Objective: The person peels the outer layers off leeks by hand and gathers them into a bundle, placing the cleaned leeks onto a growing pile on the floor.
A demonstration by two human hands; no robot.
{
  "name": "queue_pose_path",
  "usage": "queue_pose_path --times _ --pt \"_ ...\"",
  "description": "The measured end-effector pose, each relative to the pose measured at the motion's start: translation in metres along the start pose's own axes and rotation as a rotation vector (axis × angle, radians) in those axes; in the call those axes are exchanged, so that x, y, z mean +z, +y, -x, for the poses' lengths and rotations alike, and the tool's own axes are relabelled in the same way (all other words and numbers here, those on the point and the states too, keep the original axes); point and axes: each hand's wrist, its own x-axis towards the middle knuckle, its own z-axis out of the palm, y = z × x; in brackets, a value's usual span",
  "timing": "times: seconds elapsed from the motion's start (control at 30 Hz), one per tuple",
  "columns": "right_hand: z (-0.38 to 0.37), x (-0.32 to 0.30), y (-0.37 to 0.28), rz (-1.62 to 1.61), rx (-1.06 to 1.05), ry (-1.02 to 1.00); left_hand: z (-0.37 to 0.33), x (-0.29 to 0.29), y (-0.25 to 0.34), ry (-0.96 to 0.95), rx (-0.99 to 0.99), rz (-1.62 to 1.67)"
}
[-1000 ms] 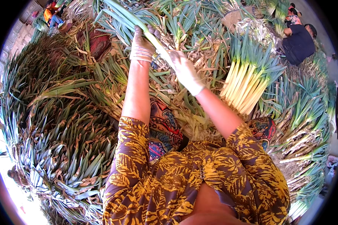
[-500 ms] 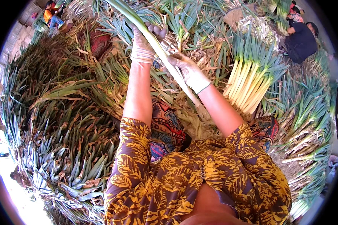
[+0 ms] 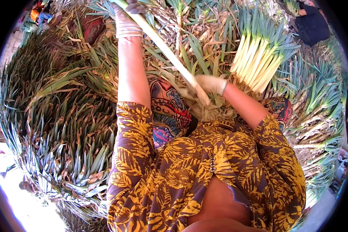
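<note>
A long leek (image 3: 170,55) with a pale stalk and green top slants from the upper left down to its root end near my lap. My left hand (image 3: 126,16), in a whitish glove with dark fingertips, is closed round its upper part, close to the picture's top edge. Beside the lower stalk is my gloved right hand (image 3: 212,84). Its fingers pass behind the stalk and are hidden, so their grip does not show. Loose dry husks (image 3: 205,111) lie beneath the root end. Right of this stands a stack of pale-stemmed leeks (image 3: 255,58).
A big heap of leeks with dry leaves (image 3: 65,116) fills the left side. More leeks (image 3: 317,100) lie along the right. A person in dark clothing (image 3: 311,25) is at the upper right, another in orange (image 3: 35,15) at the upper left. A red sack (image 3: 92,29) lies among the leaves.
My right hand has slid down along the leek from mid-stalk to near its root end. My left hand, still holding the leek, appears higher and farther left in the picture. The view has shifted somewhat.
</note>
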Motion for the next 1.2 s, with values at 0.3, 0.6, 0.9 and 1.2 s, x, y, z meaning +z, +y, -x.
queue_pose_path --times 0.3,0.6,0.9,1.2 --pt "0.044 -0.023 0.121 1.403 0.263 0.296 0.014 -0.035 0.062 0.265 0.219 -0.265" --pt "0.049 -0.001 0.017 -0.082 -0.495 0.351 0.012 -0.005 0.035 0.551 0.621 -0.395" --pt "0.053 0.043 -0.051 -0.339 -0.512 0.291 -0.002 -0.035 -0.006 0.421 0.173 -0.135" --pt "0.064 0.036 0.023 0.059 -0.768 0.499 0.009 -0.009 0.006 0.173 0.327 -0.246"
